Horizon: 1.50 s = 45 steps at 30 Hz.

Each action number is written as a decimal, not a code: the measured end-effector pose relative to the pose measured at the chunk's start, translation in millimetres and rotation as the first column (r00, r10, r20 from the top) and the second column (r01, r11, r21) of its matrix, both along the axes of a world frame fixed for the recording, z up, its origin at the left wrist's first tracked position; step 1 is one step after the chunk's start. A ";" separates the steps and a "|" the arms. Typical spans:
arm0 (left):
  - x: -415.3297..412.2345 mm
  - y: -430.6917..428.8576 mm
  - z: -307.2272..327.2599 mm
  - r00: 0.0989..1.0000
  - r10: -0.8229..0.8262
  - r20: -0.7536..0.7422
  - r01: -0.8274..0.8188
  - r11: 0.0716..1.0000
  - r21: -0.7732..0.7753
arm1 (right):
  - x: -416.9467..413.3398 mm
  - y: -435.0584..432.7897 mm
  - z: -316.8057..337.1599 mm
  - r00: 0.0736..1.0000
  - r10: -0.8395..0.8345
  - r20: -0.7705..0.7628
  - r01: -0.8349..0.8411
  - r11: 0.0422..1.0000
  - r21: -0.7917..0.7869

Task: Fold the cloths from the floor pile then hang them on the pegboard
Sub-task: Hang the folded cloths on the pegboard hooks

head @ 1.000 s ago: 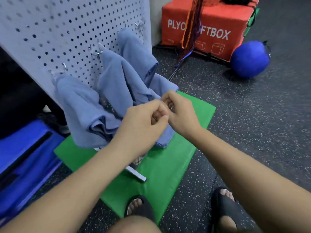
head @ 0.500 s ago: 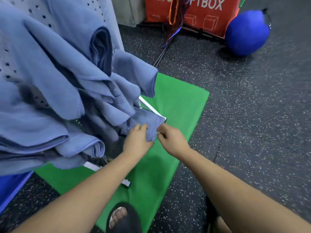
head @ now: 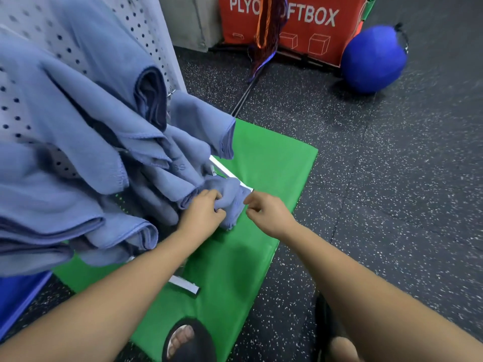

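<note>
Gripping bunched small blue cloth (head: 230, 197) in left hand (head: 202, 214), pinching its edge with right hand (head: 266, 215), just above green mat (head: 274, 163); probably spreading corners to fold. Already draped on pegboard (head: 141, 19) above mat's left side: other cloths (head: 78, 113).

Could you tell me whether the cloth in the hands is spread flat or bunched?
Bunched: the cloth is crumpled, gripped by the left hand, its edge pinched by the right hand.

Bare forearms (head: 125, 291), black slide sandals (head: 206, 346)
</note>
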State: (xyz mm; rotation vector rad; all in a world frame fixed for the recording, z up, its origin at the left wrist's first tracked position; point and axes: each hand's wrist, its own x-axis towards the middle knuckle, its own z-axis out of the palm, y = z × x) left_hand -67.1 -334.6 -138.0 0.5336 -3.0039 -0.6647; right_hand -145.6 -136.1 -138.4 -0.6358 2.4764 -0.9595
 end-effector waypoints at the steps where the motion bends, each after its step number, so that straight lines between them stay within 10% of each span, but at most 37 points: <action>1: 1.1 5.5 15.5 0.999 0.011 -0.036 -0.009 0.997 0.073 | -0.5 2.4 10.3 1.000 0.007 0.000 -0.007 1.000 -0.015; 14: 30.7 71.2 226.4 0.993 -0.056 -0.103 0.101 0.857 0.505 | 26.8 80.2 176.2 0.880 -0.381 0.285 0.466 0.807 -0.361; 21: 56.5 103.2 322.3 0.975 -0.028 -0.220 0.157 0.788 0.596 | 69.5 105.2 234.3 0.892 -0.274 0.360 0.439 0.717 -0.541; 31: 94.0 100.5 328.1 0.981 0.021 -0.191 0.139 0.605 0.784 | 78.7 99.2 262.2 0.924 -0.083 0.372 0.348 0.582 -0.734; 39: 90.4 93.6 318.4 0.975 -0.130 -0.181 0.221 0.654 0.723 | 69.3 117.7 272.2 0.902 0.033 0.430 0.336 0.574 -0.747; 45: 87.3 86.2 304.0 0.940 -0.336 -0.059 0.308 0.762 0.570 | 69.5 117.9 281.5 0.966 0.075 0.247 0.109 0.750 -0.653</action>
